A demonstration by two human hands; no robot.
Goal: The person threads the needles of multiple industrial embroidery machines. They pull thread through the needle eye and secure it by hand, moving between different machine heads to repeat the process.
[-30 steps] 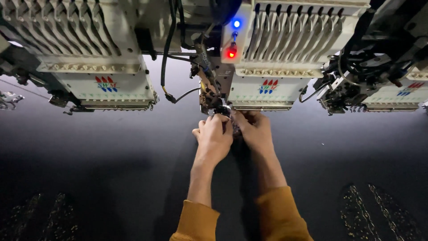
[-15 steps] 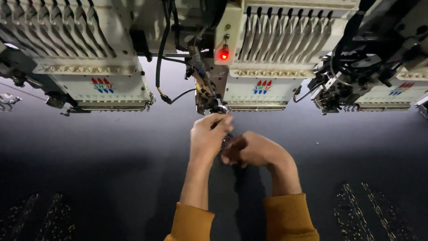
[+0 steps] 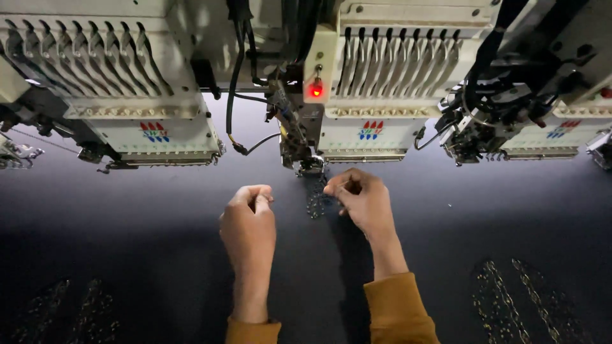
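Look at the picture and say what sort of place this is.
Probably a textile embroidery workshop: multi-needle embroidery heads stand in a row over dark cloth bearing sequin patterns, and two hands, left hand and right hand, work below one head.

Embroidery heads (image 3: 366, 127) block above; dark fabric (image 3: 159, 255) open below.

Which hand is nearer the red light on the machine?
Right. The right hand sits below and slightly right of the red light, next to the stitched patch. The left hand is lower and further off to the left, on the dark fabric.
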